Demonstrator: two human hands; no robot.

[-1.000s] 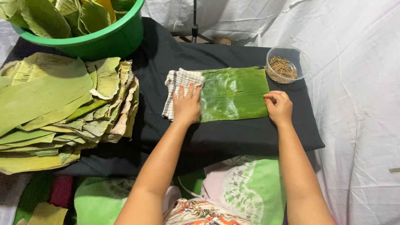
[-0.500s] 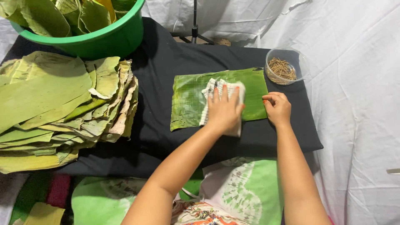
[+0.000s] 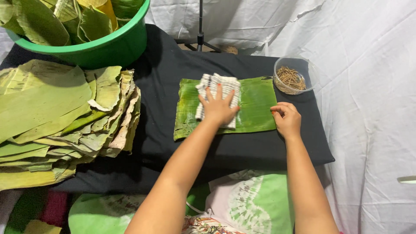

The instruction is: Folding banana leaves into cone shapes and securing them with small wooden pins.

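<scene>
At your far left the stack of banana leaves (image 3: 60, 117) lies on the black cloth-covered table (image 3: 160, 143), pale green with dry, curled, browning edges, and behind it the green plastic tub (image 3: 108, 45) holds more leaves. Neither has shifted against the earlier frames; only your view has dipped a little.

Moving right, your left hand (image 3: 218, 108) has changed place. A second ago it pressed the cloth at the leaf's left end, half a second ago it was near the right end, and now it sits over the upper middle. Its fingers are spread flat and pressing down on the checked cloth (image 3: 216, 93), not closed around it. The cloth is white with thin dark lines, crumpled, and it lies on the leaf with its top edge reaching the leaf's far edge.

The single banana leaf (image 3: 255, 110) lies flat in the middle of the table, a rough rectangle set lengthwise left to right. It is a deeper, glossier green than the stack, with fine ribs running across it and a wet sheen on the right part. Its left edge is ragged and slightly darkened.

Your right hand (image 3: 286, 118) stays at the leaf's lower right corner as before, fingers curled in loosely, fingertips pinning the leaf edge to the table.

Just beyond that corner stands the clear round container (image 3: 308, 82) of thin brown sticks (image 3: 289, 78), against the white sheet (image 3: 368, 108).
</scene>
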